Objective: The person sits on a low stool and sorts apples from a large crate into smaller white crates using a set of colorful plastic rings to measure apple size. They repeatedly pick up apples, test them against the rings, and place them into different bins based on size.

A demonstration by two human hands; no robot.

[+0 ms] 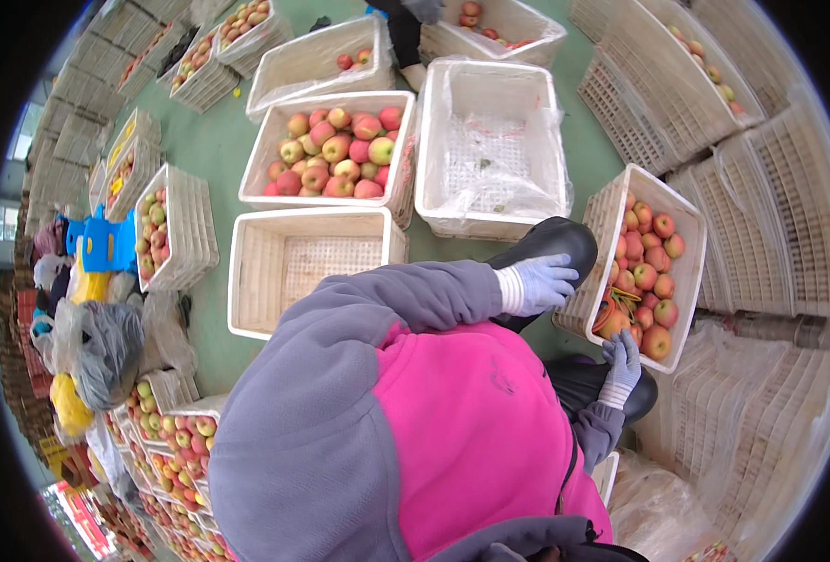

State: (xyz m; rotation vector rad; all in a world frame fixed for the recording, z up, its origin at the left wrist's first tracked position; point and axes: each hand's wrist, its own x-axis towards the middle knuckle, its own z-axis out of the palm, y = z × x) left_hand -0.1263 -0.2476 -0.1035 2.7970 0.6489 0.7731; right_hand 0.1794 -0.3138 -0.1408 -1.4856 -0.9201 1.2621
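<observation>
My left hand (536, 286), in a pale glove with a striped cuff, lies on my knee in dark, shiny legwear, fingers slightly apart and nothing in it. My right hand (621, 358), gloved alike, is at the near rim of a white plastic crate (693, 281), its fingertips beside a large apple (613, 324); whether they touch it is unclear. Red and yellow-green apples (645, 276) partly fill this crate. Orange and green cord-like loops (619, 301) lie on them near my right hand. My sleeves are grey, and my top is pink and grey.
A plastic-lined crate (423, 147), a crate of apples (246, 168) and a bare crate (236, 274) stand left of my knees. Stacked crates (780, 232) rise beyond the apples before me. Another person's leg (404, 35) shows at the top. Blue plastic furniture (106, 239) stands far left.
</observation>
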